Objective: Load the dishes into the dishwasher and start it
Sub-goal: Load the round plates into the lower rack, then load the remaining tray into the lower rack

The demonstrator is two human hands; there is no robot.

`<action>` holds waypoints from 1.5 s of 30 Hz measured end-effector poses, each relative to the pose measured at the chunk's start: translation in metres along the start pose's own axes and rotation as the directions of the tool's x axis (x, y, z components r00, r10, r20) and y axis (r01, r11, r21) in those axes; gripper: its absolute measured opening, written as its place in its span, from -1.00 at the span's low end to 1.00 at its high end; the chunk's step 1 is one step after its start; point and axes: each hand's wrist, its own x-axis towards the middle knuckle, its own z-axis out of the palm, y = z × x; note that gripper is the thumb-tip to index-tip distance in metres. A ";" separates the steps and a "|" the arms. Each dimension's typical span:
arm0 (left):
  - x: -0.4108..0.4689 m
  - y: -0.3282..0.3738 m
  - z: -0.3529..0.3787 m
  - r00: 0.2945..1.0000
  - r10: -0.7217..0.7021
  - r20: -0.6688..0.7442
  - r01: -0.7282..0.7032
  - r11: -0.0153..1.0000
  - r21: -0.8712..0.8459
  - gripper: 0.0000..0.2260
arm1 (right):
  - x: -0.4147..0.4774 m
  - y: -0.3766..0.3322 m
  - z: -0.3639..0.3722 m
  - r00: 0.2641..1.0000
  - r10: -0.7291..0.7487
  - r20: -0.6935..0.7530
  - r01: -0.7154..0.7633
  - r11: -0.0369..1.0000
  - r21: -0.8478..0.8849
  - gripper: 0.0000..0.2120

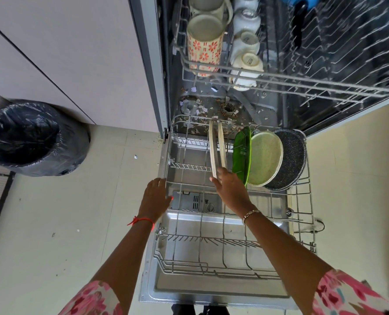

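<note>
Nearest us, the dishwasher door (211,289) lay flat under the lower rack (303,201). Our left hand (156,197) curled over the rack's left rim, while our right hand (231,189) gripped the near edge of two cream plates (216,151) standing upright. Just right of them stood a green plate (242,153), a pale plate (266,158) and a speckled pan (291,160). Beyond, a floral mug (203,51) sat in the upper rack (302,85).

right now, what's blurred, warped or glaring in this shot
Head view: wide-angle lens splays the grey dishwasher frame and cabinet seam; motion smear on the pink floral right sleeve; white glare on the black plastic bin liner; dark, soft upper wire rack; sharp hands: left hand on the lower wire rack rim, right hand pinching a thin cream plate.
</note>
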 end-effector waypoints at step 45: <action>-0.274 -0.112 -0.600 0.764 -0.068 -0.641 0.162 0.983 0.089 -0.46 | 0.000 -0.619 -0.236 0.766 -0.631 0.122 0.643 0.755 -0.133 -0.51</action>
